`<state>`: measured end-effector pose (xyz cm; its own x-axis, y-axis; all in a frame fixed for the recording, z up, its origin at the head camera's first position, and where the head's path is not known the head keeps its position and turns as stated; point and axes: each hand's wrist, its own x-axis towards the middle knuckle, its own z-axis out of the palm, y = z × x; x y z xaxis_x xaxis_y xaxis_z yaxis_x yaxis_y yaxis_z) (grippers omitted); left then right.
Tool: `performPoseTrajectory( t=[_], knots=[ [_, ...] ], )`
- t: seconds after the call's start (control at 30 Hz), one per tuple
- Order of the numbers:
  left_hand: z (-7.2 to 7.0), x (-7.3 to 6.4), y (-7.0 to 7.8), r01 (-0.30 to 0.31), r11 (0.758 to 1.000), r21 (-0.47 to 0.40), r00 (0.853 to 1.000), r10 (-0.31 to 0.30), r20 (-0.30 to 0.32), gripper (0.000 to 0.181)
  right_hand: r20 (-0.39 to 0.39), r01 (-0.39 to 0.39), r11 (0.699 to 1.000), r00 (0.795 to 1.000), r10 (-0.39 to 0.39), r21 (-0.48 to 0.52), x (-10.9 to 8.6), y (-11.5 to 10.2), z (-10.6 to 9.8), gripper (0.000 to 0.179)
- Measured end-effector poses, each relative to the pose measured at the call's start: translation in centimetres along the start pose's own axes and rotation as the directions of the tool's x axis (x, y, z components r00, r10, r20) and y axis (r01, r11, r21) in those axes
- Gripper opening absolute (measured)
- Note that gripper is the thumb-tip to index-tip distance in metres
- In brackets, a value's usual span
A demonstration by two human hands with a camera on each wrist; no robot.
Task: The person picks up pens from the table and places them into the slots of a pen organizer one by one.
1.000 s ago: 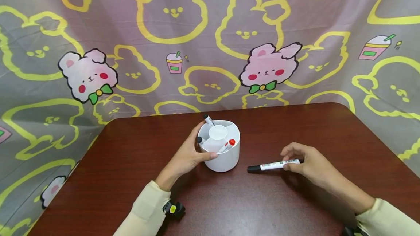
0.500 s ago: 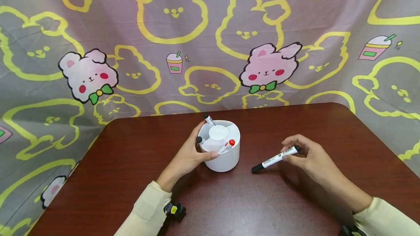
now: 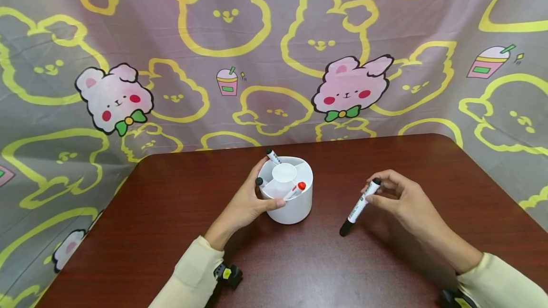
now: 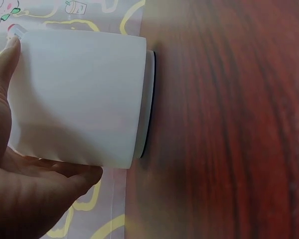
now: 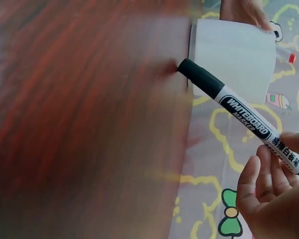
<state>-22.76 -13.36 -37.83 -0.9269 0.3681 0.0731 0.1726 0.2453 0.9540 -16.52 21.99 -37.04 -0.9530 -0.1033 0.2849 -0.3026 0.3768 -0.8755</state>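
A round white pen holder (image 3: 291, 213) with divided compartments stands on the table. My left hand (image 3: 244, 201) grips it from the left, thumb across the front and fingers round the far side. In the left wrist view the holder's white wall (image 4: 84, 99) fills the space between thumb and fingers. Inside stand a red-capped marker (image 3: 296, 190) and two black-ended markers, one at the back (image 3: 273, 156) and one at the left. To the right, my right hand (image 3: 402, 198) pinches a whiteboard marker (image 5: 246, 117) near its rear end. Its black cap (image 3: 346, 228) points down and leftward, at or just above the table.
The dark reddish-brown table (image 3: 180, 189) spreads round both hands. Behind it hangs a curtain (image 3: 257, 23) with yellow outlines and pink rabbit prints, close to the table's far edge. A black wrist camera (image 3: 231, 275) sits at the left sleeve.
The marker in my right hand has swung from nearly flat to a steep slant, its rear end rising and its cap shifting right and nearer. My left hand and the pen holder have stayed put.
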Motion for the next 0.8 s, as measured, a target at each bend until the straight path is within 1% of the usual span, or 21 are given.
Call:
performPoseTrajectory(
  t=[0.07, 0.17, 0.27, 0.37, 0.5, 0.63, 0.73, 0.8],
  knots=[
    [0.0, 0.0, 0.0, 0.003, 1.000, 0.006, 1.000, -0.003, -0.001, 0.111, -0.002, 0.000, 1.000, 1.000, 0.000, 0.027, 0.1, -0.1, 0.1, 0.029],
    [0.0, 0.1, 0.0, 0.005, 1.000, 0.012, 1.000, -0.005, -0.002, 0.111, 0.006, 0.001, 0.993, 1.000, -0.002, 0.114, 0.4, -0.3, 0.2, 0.028],
    [-0.1, 0.1, 0.0, 0.013, 0.999, 0.030, 1.000, -0.013, -0.004, 0.113, 0.017, 0.016, 0.977, 1.000, -0.020, 0.213, 0.6, -0.5, 0.3, 0.028],
    [-0.2, 0.0, 0.0, 0.020, 0.999, 0.049, 1.000, -0.020, -0.003, 0.116, 0.019, 0.040, 0.958, 0.999, -0.048, 0.282, 0.8, -0.7, 0.4, 0.028],
    [-0.4, 0.0, 0.1, 0.018, 0.998, 0.053, 1.000, -0.018, 0.008, 0.117, 0.010, 0.059, 0.946, 0.998, -0.066, 0.318, 1.2, -1.4, 0.4, 0.031],
    [-0.5, -0.1, 0.2, 0.013, 0.999, 0.050, 1.000, -0.014, 0.017, 0.116, -0.002, 0.076, 0.947, 0.997, -0.080, 0.311, 1.7, -2.3, 0.4, 0.033],
    [-0.5, -0.1, 0.2, 0.011, 0.999, 0.046, 1.000, -0.012, 0.022, 0.114, -0.004, 0.091, 0.940, 0.995, -0.095, 0.330, 2.2, -3.0, 0.3, 0.032],
    [-0.6, -0.1, 0.2, 0.009, 0.999, 0.040, 1.000, -0.010, 0.026, 0.114, -0.009, 0.095, 0.926, 0.995, -0.099, 0.366, 2.5, -3.4, 0.2, 0.031]
  ],
)
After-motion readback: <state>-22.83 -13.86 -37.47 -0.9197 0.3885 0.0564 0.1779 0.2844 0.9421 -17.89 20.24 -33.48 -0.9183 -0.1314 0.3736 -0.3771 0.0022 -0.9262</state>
